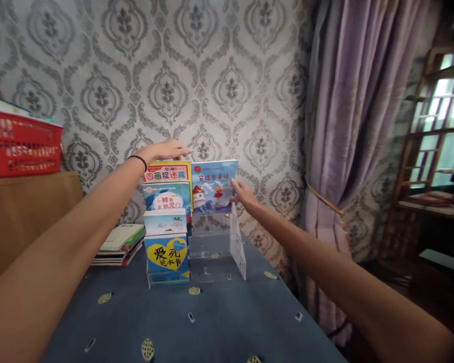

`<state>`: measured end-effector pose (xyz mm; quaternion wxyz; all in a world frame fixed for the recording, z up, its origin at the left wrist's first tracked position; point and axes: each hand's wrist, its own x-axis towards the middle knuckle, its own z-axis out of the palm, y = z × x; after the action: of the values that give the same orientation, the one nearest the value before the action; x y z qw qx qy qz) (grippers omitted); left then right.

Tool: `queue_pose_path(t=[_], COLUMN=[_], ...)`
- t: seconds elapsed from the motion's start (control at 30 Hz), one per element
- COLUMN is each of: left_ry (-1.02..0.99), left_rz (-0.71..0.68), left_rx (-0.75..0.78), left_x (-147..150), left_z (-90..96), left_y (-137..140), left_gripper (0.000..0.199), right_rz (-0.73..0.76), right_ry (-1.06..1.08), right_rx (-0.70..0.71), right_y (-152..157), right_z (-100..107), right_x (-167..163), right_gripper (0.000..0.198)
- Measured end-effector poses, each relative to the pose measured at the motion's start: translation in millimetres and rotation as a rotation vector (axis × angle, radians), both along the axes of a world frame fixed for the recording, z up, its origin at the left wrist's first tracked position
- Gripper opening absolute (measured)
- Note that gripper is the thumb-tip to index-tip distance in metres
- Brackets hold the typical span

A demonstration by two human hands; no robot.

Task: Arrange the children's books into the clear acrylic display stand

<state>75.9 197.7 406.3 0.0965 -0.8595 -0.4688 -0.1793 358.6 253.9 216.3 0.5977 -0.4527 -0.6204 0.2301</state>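
Observation:
A clear tiered book stand stands on the table, with several books in its left column. My right hand pinches the right edge of a blue picture book, upright at the back of the stand's right side. My left hand is over the top of the yellow-and-red book, fingers stretched to the right; whether it touches the book I cannot tell. Below that book, stepping forward, come a blue carp-story book, a pale book and a blue book with a yellow heart.
A stack of books lies left of the stand. Further left, a red plastic basket sits on a wooden cabinet. Patterned wallpaper backs the dark blue tablecloth. A purple curtain hangs at the right.

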Motion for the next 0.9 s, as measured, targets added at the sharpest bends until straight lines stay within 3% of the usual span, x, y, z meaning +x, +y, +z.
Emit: queue_pose_path(t=[0.1, 0.2, 0.3, 0.37, 0.5, 0.63, 0.77, 0.9], left_ry=[-0.102, -0.172, -0.259, -0.302, -0.282, -0.209, -0.110, -0.020], left_rz=[0.030, 0.067, 0.175, 0.290, 0.487, 0.575, 0.592, 0.587], left_rx=[0.039, 0.175, 0.363, 0.409, 0.264, 0.034, -0.175, -0.267], left_x=[-32.3, -73.1, -118.0, -149.2, -209.5, -255.4, -277.3, -284.4], left_z=[-3.2, -20.2, -49.7, -74.0, -134.8, -211.9, -282.6, -327.2], left_y=[-6.1, -10.5, -13.0, -13.2, -10.5, -10.8, -15.2, -16.3], left_gripper=[0.046, 0.038, 0.034, 0.036, 0.041, 0.040, 0.052, 0.074], right_rz=[-0.096, -0.151, -0.037, 0.030, 0.185, 0.353, 0.527, 0.613], right_ry=[0.082, 0.110, 0.096, 0.078, 0.073, 0.092, 0.043, -0.023], right_rx=[0.055, 0.093, 0.057, -0.004, -0.192, -0.388, -0.501, -0.535], right_y=[-19.3, -51.6, -93.5, -122.8, -173.4, -208.3, -227.6, -232.2], right_z=[-12.9, -41.0, -82.0, -112.0, -166.1, -202.6, -226.8, -252.5], right_x=[2.1, 1.5, -8.3, -21.1, -57.3, -102.8, -150.7, -179.3], right_gripper=[0.042, 0.046, 0.049, 0.052, 0.056, 0.061, 0.065, 0.072])
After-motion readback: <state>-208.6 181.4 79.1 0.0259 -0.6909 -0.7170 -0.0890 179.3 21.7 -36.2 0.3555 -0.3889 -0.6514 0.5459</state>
